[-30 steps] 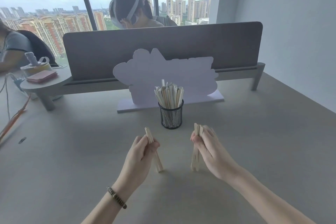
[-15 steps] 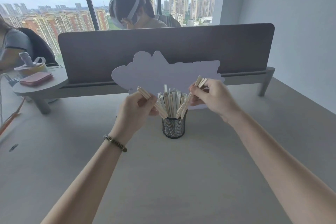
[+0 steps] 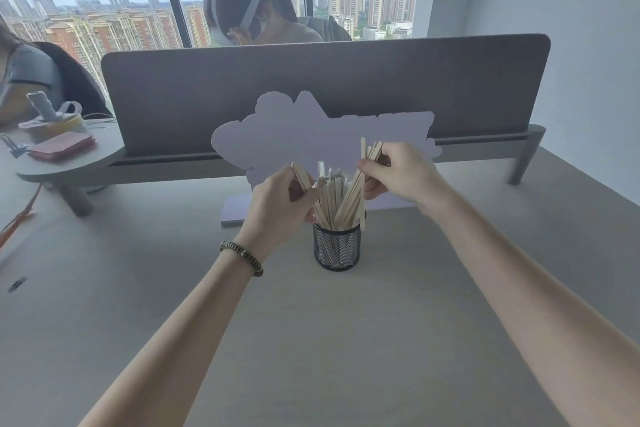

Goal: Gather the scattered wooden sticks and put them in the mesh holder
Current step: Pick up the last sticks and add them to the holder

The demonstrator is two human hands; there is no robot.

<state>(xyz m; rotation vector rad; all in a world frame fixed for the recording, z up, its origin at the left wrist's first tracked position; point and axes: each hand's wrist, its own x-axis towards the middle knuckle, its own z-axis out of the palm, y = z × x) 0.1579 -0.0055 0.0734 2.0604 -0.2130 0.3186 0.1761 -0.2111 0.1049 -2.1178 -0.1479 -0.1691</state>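
A black mesh holder (image 3: 337, 250) stands upright on the grey table, packed with pale wooden sticks (image 3: 334, 198) that lean outward. My left hand (image 3: 278, 210) is just left of its rim, gripping one wooden stick (image 3: 300, 175) that slants down into the holder. My right hand (image 3: 401, 177) is up and to the right of the rim, pinching a small bundle of sticks (image 3: 360, 180) whose lower ends reach into the holder. One stick of that bundle hangs along the outside of the right rim.
A lilac cloud-shaped sign (image 3: 311, 135) on a flat base stands right behind the holder. A grey divider panel (image 3: 325, 87) on a raised shelf runs across the back. Two people sit beyond it. A pink pad (image 3: 62, 146) and tape lie at the far left.
Both hands lifted from the table near me up to the holder and lowered their sticks into it. The camera has moved closer.
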